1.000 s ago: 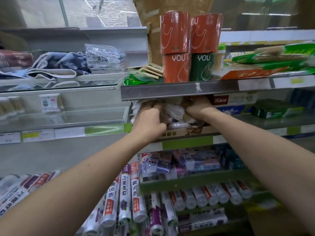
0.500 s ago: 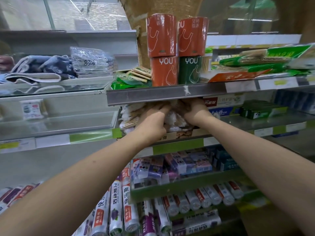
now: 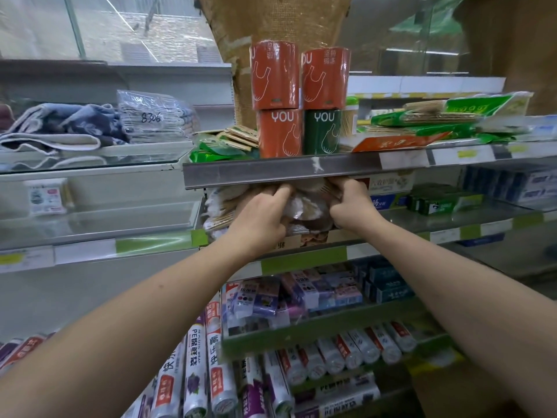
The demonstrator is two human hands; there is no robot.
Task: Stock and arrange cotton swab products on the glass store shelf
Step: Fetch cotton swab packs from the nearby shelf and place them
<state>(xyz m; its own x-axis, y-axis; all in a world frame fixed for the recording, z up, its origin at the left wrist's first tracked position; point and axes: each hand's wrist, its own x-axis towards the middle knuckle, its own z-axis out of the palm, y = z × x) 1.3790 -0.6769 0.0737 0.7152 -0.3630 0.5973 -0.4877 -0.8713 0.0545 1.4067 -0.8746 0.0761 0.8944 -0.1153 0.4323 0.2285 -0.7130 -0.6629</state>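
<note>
Both hands are up at the glass shelf (image 3: 452, 217), reaching in under the metal rail (image 3: 271, 173) of the shelf above. Left hand (image 3: 259, 220) has its fingers curled into the left side of a bundle of cotton swab packs (image 3: 304, 206); right hand (image 3: 351, 203) grips the bundle's right side, knuckles toward the camera. Both grips are clamped on the bundle, fingertips hidden in the wrapping.

The bundle sits between the two hands, straight ahead of both grips and slightly above wrist level. Its long axis appears to run left to right along the shelf, though the crumpled plastic makes that uncertain. Neither hand is clearly nearer.

More swab packs (image 3: 218, 209) lie stacked just left of the left hand, sticks pointing left-right. A cardboard tray (image 3: 310, 238) sits below the bundle at the shelf front; whether the bundle rests in it cannot be told.

Judgement: the next move is a push inward, with little clearance under the rail.
</note>
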